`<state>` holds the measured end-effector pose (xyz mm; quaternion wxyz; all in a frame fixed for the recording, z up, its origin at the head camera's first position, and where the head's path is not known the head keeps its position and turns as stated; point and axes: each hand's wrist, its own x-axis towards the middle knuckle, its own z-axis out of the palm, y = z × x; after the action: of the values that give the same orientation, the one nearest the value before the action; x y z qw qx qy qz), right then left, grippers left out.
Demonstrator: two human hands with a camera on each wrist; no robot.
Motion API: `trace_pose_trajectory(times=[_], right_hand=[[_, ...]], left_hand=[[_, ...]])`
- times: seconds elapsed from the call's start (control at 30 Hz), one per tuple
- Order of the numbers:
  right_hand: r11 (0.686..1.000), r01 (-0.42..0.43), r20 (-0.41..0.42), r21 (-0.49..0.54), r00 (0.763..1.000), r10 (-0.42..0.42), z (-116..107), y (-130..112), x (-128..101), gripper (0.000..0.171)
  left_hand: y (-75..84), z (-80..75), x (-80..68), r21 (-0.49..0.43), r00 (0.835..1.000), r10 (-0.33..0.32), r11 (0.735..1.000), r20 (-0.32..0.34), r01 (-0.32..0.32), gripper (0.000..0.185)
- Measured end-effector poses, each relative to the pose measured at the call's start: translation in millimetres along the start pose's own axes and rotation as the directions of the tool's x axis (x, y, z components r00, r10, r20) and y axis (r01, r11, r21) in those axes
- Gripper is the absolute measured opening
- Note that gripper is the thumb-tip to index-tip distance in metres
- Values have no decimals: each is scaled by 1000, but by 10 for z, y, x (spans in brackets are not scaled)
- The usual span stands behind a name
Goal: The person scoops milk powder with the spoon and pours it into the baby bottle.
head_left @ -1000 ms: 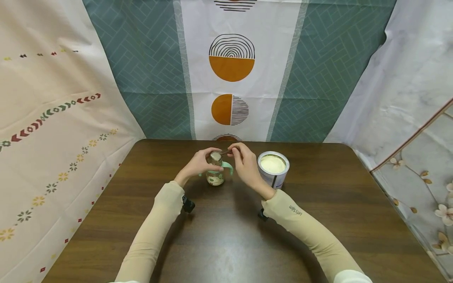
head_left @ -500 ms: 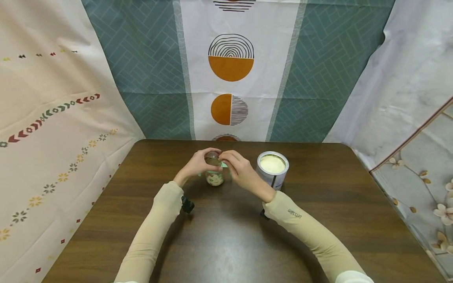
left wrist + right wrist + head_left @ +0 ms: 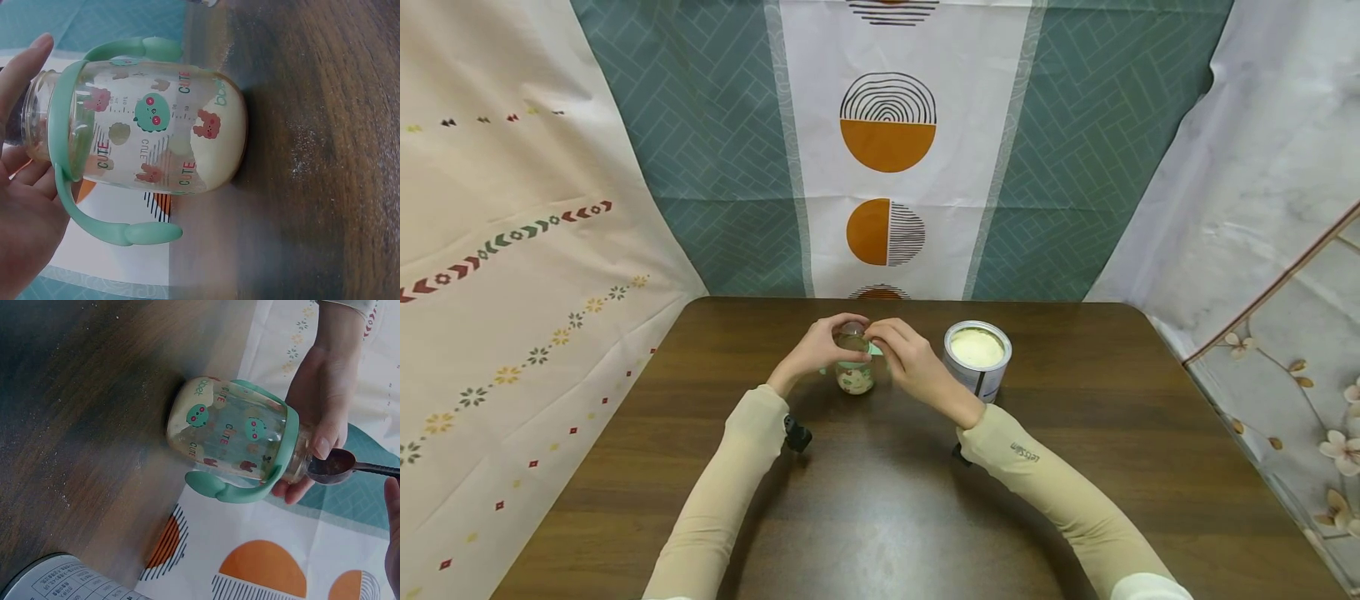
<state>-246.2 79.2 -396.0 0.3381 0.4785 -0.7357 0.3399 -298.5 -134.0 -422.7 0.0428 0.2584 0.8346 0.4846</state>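
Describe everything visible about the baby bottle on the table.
The bottle is clear, looks plastic, and is printed with small animals, "CUTE" lettering and a measuring scale. A mint green collar with two looped handles sits at its neck. It stands upright on the brown table, mouth open, with pale powder in the bottom. The left hand holds its neck. The right hand holds a spoon at the mouth. A tin stands beside it, apart.

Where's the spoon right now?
In the right wrist view the spoon is over the mouth of the baby bottle, held by the right hand. The left hand holds the bottle's neck, with the open powder tin to the right.
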Motion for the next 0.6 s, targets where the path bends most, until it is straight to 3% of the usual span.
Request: trace_pose_trajectory(times=[0.17, 0.33, 0.43, 0.6], right_hand=[[999, -33, -19, 38, 999, 34, 11, 0, 5, 15], [986, -135, -55, 97, 988, 141, 15, 16, 6, 15], [965, -219, -67, 146, 971, 231, 0, 23, 3, 14], [898, -358, -67, 254, 920, 386, -137, -189, 128, 18]], left_hand=[[12, -11, 4, -5, 1000, -5, 1000, -2, 5, 60], [11, -20, 9, -13, 1000, -5, 1000, 0, 5, 64], [76, -27, 0, -6, 1000, -10, 1000, 10, 10, 65], [145, -32, -12, 9, 1000, -17, 1000, 12, 17, 63]])
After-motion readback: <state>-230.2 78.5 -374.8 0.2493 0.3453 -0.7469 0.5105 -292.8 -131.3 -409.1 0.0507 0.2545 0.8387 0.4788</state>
